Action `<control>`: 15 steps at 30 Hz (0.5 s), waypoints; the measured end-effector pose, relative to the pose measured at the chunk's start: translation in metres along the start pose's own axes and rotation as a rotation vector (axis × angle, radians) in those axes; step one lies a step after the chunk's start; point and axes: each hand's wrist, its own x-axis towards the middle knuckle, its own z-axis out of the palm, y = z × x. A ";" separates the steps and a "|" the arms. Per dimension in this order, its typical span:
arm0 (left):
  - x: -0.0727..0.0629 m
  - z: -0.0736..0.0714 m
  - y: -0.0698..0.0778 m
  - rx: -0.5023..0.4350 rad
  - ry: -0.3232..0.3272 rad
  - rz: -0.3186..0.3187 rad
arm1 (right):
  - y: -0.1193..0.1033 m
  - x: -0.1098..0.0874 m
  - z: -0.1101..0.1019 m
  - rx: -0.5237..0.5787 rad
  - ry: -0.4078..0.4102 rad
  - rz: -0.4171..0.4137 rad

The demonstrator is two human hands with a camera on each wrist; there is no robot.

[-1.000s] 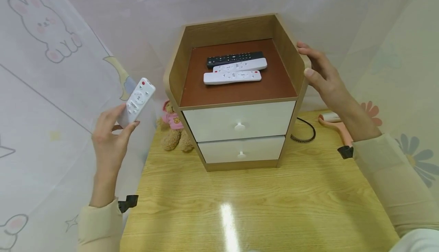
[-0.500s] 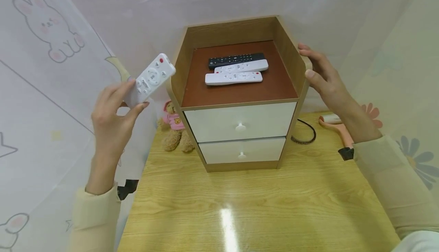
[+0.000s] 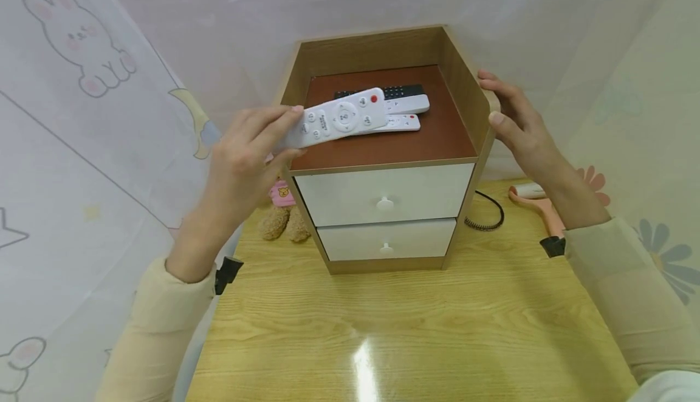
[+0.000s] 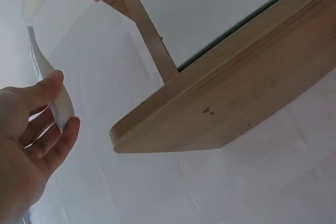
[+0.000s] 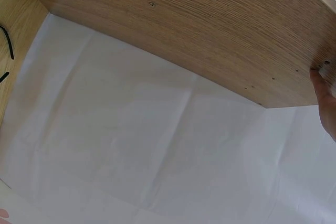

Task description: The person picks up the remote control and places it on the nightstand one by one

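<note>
A white remote control (image 3: 339, 116) with a red button is held between the thumb and fingers of my left hand (image 3: 240, 153). It hovers over the left part of the cabinet's brown top and hides parts of the remotes behind it. In the left wrist view this remote control (image 4: 63, 103) appears edge-on, pinched near one end. On the cabinet top lie a black remote (image 3: 404, 91) and two white remotes, the nearer white remote (image 3: 403, 123) in front. My right hand (image 3: 519, 113) holds the raised right side panel of the cabinet (image 3: 383, 189), thumb on its front edge.
The cabinet, with two white drawers, stands on a wooden table (image 3: 383, 311). A teddy bear (image 3: 284, 223) in pink sits left of it, partly hidden. To the right lie a coiled black cord (image 3: 483, 227) and an orange-handled roller (image 3: 538, 198).
My left hand has moved right with the white remote, from beside the cabinet to over its top. The remote has turned closer to level. My right hand has stayed on the side panel.
</note>
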 end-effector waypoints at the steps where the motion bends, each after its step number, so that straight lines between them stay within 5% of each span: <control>1: 0.002 0.003 0.001 0.002 -0.022 0.020 | 0.000 0.000 0.000 -0.004 0.002 0.003; 6: 0.007 0.018 0.001 -0.001 -0.126 0.073 | -0.001 0.000 0.000 -0.017 -0.001 0.004; 15: 0.003 0.049 -0.006 -0.013 -0.273 0.026 | 0.001 0.001 0.001 -0.009 -0.017 -0.004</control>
